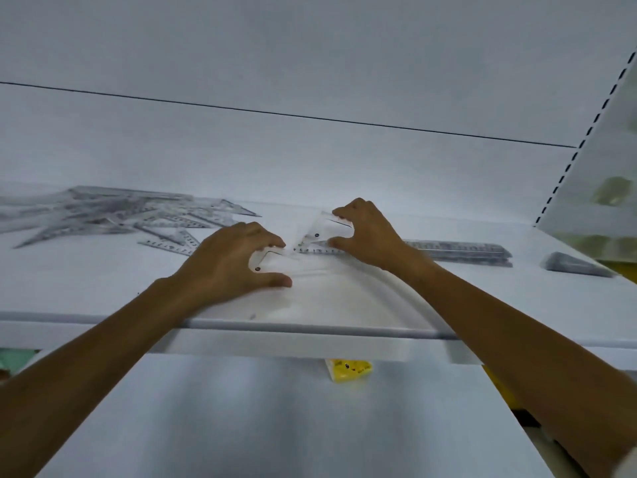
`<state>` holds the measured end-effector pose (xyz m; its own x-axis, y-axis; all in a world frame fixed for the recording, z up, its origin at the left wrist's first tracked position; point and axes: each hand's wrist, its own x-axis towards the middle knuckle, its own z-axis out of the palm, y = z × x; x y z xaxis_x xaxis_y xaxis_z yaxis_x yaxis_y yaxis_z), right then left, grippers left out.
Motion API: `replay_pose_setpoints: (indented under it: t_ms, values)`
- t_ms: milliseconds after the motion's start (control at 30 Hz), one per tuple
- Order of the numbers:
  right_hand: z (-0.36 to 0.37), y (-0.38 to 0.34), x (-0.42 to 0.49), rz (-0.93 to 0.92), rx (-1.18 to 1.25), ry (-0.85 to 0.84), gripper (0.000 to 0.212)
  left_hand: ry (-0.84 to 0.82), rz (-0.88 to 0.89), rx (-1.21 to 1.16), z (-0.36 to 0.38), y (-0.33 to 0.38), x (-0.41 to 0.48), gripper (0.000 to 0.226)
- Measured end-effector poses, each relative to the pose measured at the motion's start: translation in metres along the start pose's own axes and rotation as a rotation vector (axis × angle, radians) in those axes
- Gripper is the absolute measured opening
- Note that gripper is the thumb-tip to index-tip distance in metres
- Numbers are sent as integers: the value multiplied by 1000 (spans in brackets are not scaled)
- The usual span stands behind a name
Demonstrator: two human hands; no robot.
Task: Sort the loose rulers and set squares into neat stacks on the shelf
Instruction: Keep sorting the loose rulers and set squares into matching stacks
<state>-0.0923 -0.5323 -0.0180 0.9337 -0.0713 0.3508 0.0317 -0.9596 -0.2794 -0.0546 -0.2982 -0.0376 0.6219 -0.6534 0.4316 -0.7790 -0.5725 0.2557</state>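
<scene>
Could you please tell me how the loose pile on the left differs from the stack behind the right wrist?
The pile is scattered, pieces pointing every way; the stack is squared up. The pile mixes rulers and set squares; the stack looks like rulers only. The pile spreads wide; the stack is compact. Both lie flat on the shelf.

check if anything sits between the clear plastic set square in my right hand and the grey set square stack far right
Yes: a long grey stack of straight rulers lies on the white shelf between the right hand holding the clear plastic set square and the grey set square stack. Nothing visible blocks the way over it.
</scene>
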Motion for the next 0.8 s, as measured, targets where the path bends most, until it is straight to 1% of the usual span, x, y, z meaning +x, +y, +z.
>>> replay_pose_setpoints:
  t_ms: [33,67,100,133,200,267,300,400,467,600,700,733,800]
  values:
    - [2,-2,3,5,11,-25,56,2,-7,4,0,-3,-1,81]
    - [4,-3,6,-3,33,-39,49,0,-14,8,1,-5,-3,81]
    - [6,-4,9,-3,44,-63,36,-3,-21,14,2,-6,-3,81]
    - [7,-4,11,-12,45,-82,29,-5,-28,17,3,-7,-4,81]
    - [7,-6,12,-45,23,-132,38,-10,-41,14,3,-9,-5,81]
    - [9,-4,12,-44,34,-149,29,-30,-44,10,3,-10,-6,80]
    - [10,-2,12,-51,44,-157,27,-36,-42,14,3,-10,-7,76]
    - [12,2,11,-46,108,-191,38,-21,-38,24,4,-12,-7,58]
    - [15,5,11,-30,131,-202,38,-8,-32,29,5,-12,-6,55]
    - [18,6,12,-12,126,-216,40,-6,-35,36,5,-12,-6,55]
    - [15,5,8,-22,62,-209,49,33,-42,15,2,-10,-5,66]
    - [11,4,4,-23,37,-188,50,57,-45,6,0,-10,-3,70]
    - [2,4,-10,-24,5,-117,49,98,-55,-11,-4,-10,0,71]
